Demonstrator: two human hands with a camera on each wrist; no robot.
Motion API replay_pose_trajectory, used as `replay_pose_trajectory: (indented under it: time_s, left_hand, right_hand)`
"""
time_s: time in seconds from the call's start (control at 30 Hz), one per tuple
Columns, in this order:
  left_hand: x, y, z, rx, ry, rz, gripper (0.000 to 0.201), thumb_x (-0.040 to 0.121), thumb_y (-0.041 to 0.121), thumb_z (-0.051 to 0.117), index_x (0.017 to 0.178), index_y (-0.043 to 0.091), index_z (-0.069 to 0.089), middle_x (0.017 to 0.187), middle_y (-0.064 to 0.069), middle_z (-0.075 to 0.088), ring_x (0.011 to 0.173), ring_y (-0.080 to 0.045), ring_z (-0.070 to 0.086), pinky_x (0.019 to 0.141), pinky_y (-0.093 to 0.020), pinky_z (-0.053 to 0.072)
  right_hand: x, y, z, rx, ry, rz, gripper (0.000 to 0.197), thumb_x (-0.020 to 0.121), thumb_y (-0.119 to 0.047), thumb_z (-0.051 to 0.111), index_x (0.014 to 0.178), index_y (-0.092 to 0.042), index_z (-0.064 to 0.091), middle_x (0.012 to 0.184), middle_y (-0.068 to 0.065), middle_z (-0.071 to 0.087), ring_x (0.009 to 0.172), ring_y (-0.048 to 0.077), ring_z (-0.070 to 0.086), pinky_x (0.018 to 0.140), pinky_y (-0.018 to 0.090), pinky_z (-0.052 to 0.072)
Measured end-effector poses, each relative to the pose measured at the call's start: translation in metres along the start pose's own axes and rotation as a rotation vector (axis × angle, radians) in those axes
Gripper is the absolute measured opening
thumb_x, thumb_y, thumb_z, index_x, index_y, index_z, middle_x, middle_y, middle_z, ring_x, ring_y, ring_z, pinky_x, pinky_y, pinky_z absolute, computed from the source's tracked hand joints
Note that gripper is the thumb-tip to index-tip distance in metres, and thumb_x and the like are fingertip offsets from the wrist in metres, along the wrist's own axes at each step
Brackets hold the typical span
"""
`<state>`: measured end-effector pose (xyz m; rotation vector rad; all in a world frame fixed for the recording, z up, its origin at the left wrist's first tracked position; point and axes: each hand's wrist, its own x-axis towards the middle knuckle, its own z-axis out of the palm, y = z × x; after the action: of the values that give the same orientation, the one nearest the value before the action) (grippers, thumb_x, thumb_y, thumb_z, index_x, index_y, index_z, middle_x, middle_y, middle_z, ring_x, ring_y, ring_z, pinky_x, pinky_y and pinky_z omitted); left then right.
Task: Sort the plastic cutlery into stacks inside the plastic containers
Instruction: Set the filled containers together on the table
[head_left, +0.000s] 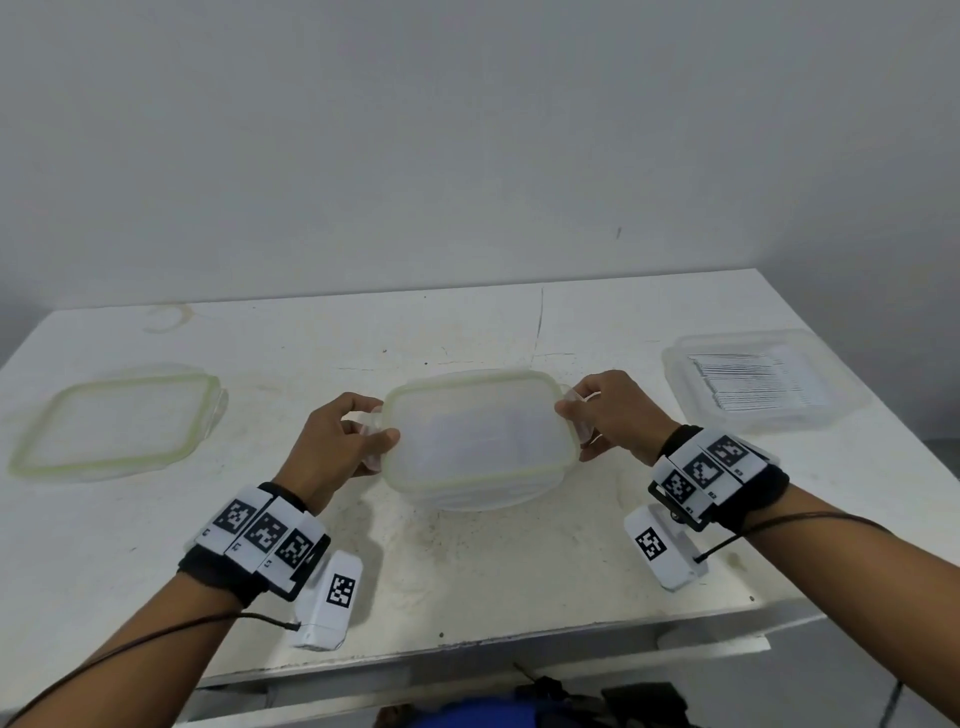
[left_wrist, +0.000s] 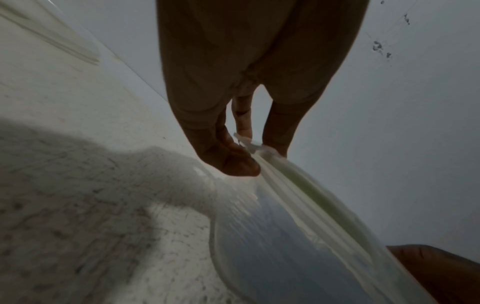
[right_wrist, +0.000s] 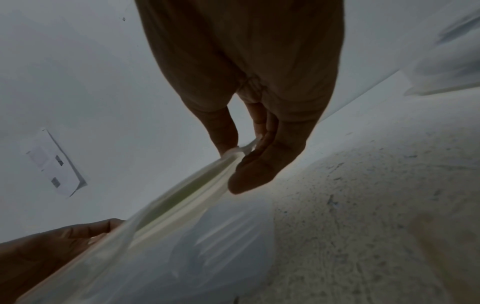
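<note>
At the centre of the head view a translucent plastic container (head_left: 480, 441), rounded-rectangular with a pale green seal ring under its lid's rim, is held between both hands over the white table (head_left: 467, 571), whose painted top is scuffed, speckled and stained. The left hand (head_left: 345, 441) curls its fingers round the clear locking flap on the container's left end, thumb lying on the lid's edge; the right hand (head_left: 610, 415) pinches the matching flap on the right end. The left wrist view shows the thumb (left_wrist: 233, 162) pressed by the ribbed, milky rim, the clear flap caught between thumb and fingers; the right wrist view mirrors this grip, blurred. Faint whitish shapes show through the lid, too hazy to name. At the left of the head view a separate lid (head_left: 117, 421), clear with the same greenish gasket, lies flat on the table. At the right, a second clear container (head_left: 763, 382) holds a neat row of white plastic cutlery (head_left: 753, 382) stacked side by side. Both wrists wear black bands carrying white blocks printed with black square-pattern markers (head_left: 265, 532); no readable writing.
</note>
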<state>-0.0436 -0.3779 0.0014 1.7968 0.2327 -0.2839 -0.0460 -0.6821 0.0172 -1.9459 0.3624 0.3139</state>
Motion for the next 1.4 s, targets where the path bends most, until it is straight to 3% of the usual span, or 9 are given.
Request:
replay_pose_trajectory:
  time_s: [0.33, 0.47, 0.53, 0.63, 0.73, 0.93, 1.17, 1.3, 1.4]
  left_hand:
    - [-0.004, -0.004, 0.002, 0.198, 0.045, 0.128, 0.048, 0.081, 0.011, 0.074, 0.127, 0.008, 0.059, 0.064, -0.003, 0.065, 0.061, -0.017, 0.063, 0.075, -0.040, 0.059]
    - [-0.008, -0.005, 0.004, 0.265, 0.028, 0.120, 0.055, 0.086, 0.020, 0.070, 0.135, 0.005, 0.051, 0.088, -0.007, 0.070, 0.081, -0.020, 0.068, 0.078, -0.039, 0.059]
    - [-0.009, -0.002, 0.008, 0.380, 0.021, 0.128, 0.036, 0.091, 0.023, 0.064, 0.121, 0.003, 0.062, 0.109, -0.010, 0.068, 0.092, -0.023, 0.067, 0.081, -0.040, 0.057]
    - [-0.012, 0.000, 0.015, 0.548, 0.040, 0.156, 0.021, 0.096, 0.026, 0.054, 0.077, 0.017, 0.052, 0.082, -0.006, 0.059, 0.081, -0.022, 0.057, 0.076, -0.035, 0.047]
    - [-0.011, -0.004, 0.017, 0.516, 0.026, 0.129, 0.026, 0.096, 0.025, 0.053, 0.076, 0.009, 0.048, 0.063, -0.002, 0.044, 0.064, -0.021, 0.048, 0.065, -0.037, 0.044]
    - [-0.010, -0.009, 0.010, 0.397, -0.027, 0.120, 0.049, 0.080, 0.049, 0.047, 0.102, 0.009, 0.063, 0.094, -0.019, 0.068, 0.089, -0.035, 0.064, 0.081, -0.056, 0.054]
    - [-0.013, -0.005, 0.014, 0.311, 0.006, 0.092, 0.027, 0.094, 0.023, 0.058, 0.119, 0.013, 0.062, 0.103, -0.004, 0.069, 0.098, -0.025, 0.064, 0.085, -0.048, 0.055]
    - [-0.009, -0.005, 0.009, 0.185, 0.013, 0.042, 0.022, 0.087, 0.018, 0.068, 0.103, 0.010, 0.057, 0.104, -0.014, 0.061, 0.095, -0.032, 0.063, 0.071, -0.039, 0.058]
    - [-0.012, -0.003, 0.007, 0.108, 0.009, 0.020, 0.025, 0.082, 0.013, 0.073, 0.096, 0.007, 0.053, 0.099, -0.013, 0.060, 0.088, -0.031, 0.063, 0.076, -0.048, 0.058]
  right_hand:
    - [-0.001, -0.002, 0.001, -0.171, -0.066, -0.020, 0.029, 0.095, -0.019, 0.057, 0.093, 0.009, 0.064, 0.076, 0.016, 0.061, 0.058, 0.022, 0.061, 0.052, 0.033, 0.057]
    - [0.000, -0.006, 0.000, -0.217, -0.131, 0.013, 0.034, 0.099, -0.019, 0.051, 0.094, 0.013, 0.059, 0.083, 0.019, 0.058, 0.061, 0.027, 0.062, 0.053, 0.036, 0.058]
    - [-0.001, -0.007, 0.002, -0.272, -0.137, 0.020, 0.033, 0.100, -0.019, 0.047, 0.090, 0.010, 0.058, 0.081, 0.017, 0.058, 0.062, 0.028, 0.064, 0.055, 0.038, 0.059]
    - [0.001, -0.008, 0.006, -0.366, -0.114, 0.006, 0.028, 0.101, -0.017, 0.043, 0.084, 0.000, 0.057, 0.082, 0.015, 0.062, 0.067, 0.030, 0.067, 0.058, 0.038, 0.060]
    - [0.003, -0.008, 0.008, -0.368, -0.090, 0.012, 0.030, 0.100, -0.012, 0.042, 0.073, -0.006, 0.054, 0.083, 0.008, 0.060, 0.071, 0.032, 0.069, 0.063, 0.035, 0.060]
    - [0.002, -0.007, 0.009, -0.277, -0.067, -0.011, 0.030, 0.097, -0.002, 0.040, 0.068, -0.005, 0.045, 0.072, 0.011, 0.050, 0.068, 0.019, 0.052, 0.056, 0.022, 0.054]
    - [0.002, -0.004, 0.008, -0.222, -0.057, -0.005, 0.024, 0.098, -0.008, 0.045, 0.074, -0.003, 0.049, 0.076, 0.014, 0.052, 0.067, 0.021, 0.056, 0.053, 0.022, 0.055]
    - [0.006, -0.002, 0.001, -0.103, -0.092, 0.043, 0.028, 0.097, -0.016, 0.055, 0.092, 0.011, 0.058, 0.080, 0.016, 0.059, 0.065, 0.024, 0.065, 0.057, 0.032, 0.058]
    - [0.007, 0.001, -0.002, 0.026, -0.110, 0.062, 0.026, 0.094, -0.015, 0.060, 0.098, 0.011, 0.057, 0.087, 0.018, 0.059, 0.063, 0.025, 0.064, 0.054, 0.033, 0.056]
